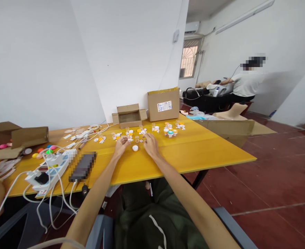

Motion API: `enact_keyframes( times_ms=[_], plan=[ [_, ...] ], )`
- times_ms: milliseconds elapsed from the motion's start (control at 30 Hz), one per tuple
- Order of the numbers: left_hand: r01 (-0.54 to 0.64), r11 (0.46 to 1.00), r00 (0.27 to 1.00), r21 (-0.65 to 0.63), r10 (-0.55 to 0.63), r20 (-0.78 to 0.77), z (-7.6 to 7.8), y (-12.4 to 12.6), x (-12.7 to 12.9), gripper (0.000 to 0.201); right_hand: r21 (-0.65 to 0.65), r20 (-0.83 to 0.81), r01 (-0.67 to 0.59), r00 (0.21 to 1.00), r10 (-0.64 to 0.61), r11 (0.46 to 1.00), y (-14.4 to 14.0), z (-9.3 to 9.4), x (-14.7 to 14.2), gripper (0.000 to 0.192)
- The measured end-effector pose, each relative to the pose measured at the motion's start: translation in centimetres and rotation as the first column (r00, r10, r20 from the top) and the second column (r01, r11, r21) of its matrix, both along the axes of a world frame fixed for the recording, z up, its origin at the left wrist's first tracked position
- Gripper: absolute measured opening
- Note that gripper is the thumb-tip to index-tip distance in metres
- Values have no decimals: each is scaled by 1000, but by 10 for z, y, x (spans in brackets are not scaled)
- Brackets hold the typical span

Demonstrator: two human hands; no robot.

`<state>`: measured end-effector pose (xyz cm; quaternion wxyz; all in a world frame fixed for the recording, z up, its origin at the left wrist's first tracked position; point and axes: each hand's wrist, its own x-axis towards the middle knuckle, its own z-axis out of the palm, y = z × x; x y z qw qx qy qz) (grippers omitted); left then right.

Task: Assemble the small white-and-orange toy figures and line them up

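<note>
My left hand (pixel 121 146) hovers low over the yellow table, its fingertips pinched together at a small pale piece too tiny to make out. Opposite it, my right hand (pixel 150 144) has bent fingers held a little apart, with nothing visible in them. A small clear cup (pixel 137 139) stands between the two hands. Closer to me sits a small round white-topped piece (pixel 135 148). Beyond the hands lie groups of small white and orange pieces (pixel 117 137) with clear cups. To the right, several small jars with coloured lids (pixel 170 133) are clustered together.
An open cardboard box (pixel 129 119) and a taller carton (pixel 163 104) stand at the back. On the left are a power strip (pixel 56 171) with tangled white cables, a dark phone (pixel 83 167) and a box of coloured balls (pixel 30 137). Another person (pixel 247 83) sits far right.
</note>
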<state>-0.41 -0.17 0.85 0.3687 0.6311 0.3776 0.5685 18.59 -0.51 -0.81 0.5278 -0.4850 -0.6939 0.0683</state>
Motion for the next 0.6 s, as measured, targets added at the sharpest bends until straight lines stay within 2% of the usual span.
enact_keyframes(
  times_ms=[133, 300, 467, 600],
  plan=[
    [-26, 1000, 1000, 9, 26, -9, -5, 4, -1, 22, -143, 210, 134, 972, -102, 981, -2, 5, 2, 40],
    [-21, 1000, 999, -12, 20, -43, -8, 6, -1, 22, -237, 417, 154, 908, -43, 959, -8, 11, -6, 34],
    [11, 1000, 999, -16, -12, -42, -10, 7, -1, 18, -257, 487, 165, 873, -20, 952, -11, 12, -6, 31],
    [27, 999, 998, -27, -29, -50, -12, 9, -2, 18, -252, 448, 148, 894, -21, 956, -6, 6, -5, 27]
  ],
)
